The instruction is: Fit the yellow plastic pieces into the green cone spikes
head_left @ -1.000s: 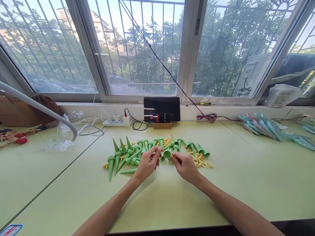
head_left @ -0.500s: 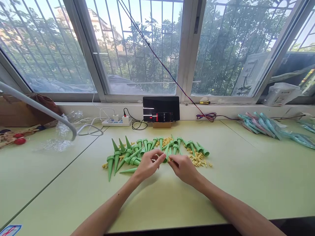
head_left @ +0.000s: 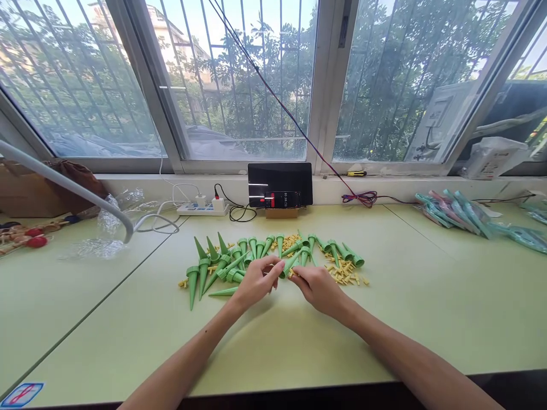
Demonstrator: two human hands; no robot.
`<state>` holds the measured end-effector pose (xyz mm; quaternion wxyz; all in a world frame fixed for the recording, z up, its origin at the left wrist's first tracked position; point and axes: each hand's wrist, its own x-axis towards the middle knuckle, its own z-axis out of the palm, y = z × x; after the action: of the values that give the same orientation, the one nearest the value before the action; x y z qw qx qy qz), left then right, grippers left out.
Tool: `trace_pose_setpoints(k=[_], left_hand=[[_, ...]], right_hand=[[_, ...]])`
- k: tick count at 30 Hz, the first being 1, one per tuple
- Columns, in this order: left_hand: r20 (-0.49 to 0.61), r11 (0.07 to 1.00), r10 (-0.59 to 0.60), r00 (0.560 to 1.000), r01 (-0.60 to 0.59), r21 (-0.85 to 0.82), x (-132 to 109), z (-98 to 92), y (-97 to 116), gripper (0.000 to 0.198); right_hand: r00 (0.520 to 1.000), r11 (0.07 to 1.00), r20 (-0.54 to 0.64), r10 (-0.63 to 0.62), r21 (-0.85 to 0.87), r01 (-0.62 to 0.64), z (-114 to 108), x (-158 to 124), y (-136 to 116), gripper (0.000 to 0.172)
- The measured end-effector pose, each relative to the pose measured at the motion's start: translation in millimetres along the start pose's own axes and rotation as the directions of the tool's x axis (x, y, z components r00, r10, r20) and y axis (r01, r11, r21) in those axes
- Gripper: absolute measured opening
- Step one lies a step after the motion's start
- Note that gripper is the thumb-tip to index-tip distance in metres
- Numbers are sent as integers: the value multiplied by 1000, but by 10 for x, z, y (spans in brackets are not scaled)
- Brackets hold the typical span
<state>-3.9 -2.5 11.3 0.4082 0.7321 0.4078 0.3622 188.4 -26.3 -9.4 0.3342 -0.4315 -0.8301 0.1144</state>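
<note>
My left hand [head_left: 257, 282] is closed, its thumb and fingertips at the wide end of a green plastic spike [head_left: 290, 264]. My right hand [head_left: 319, 289] pinches a small yellow peg-like piece [head_left: 292, 273] beside that same end. The two hands are close together, and the fingers hide part of the contact. Several green spikes with ribbed collars [head_left: 204, 270] lie to the left and behind my hands. Loose yellow pieces form one pile [head_left: 344, 274] right of my right hand and another pile [head_left: 287, 245] behind the spikes.
At the back, a black tablet [head_left: 280, 176] and a phone [head_left: 286, 200] stand on a small cardboard support. A power strip [head_left: 200, 209] with cables is left of them. A bent grey tube [head_left: 85, 191] reaches in from the left. Bagged teal and pink items [head_left: 457, 213] lie right.
The view has tilted slightly. My left thumb and fingertips have shifted a little at the spike, and the yellow piece in my right fingers shows more clearly.
</note>
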Motion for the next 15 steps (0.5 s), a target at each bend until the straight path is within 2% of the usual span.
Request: trace_pose_setpoints(k=[15], left_hand=[[85,997,30,996,-23,-73,-18,-21,57,33]], right_hand=[[999,987,16,36,156,-38,-11,-21,-20,33]])
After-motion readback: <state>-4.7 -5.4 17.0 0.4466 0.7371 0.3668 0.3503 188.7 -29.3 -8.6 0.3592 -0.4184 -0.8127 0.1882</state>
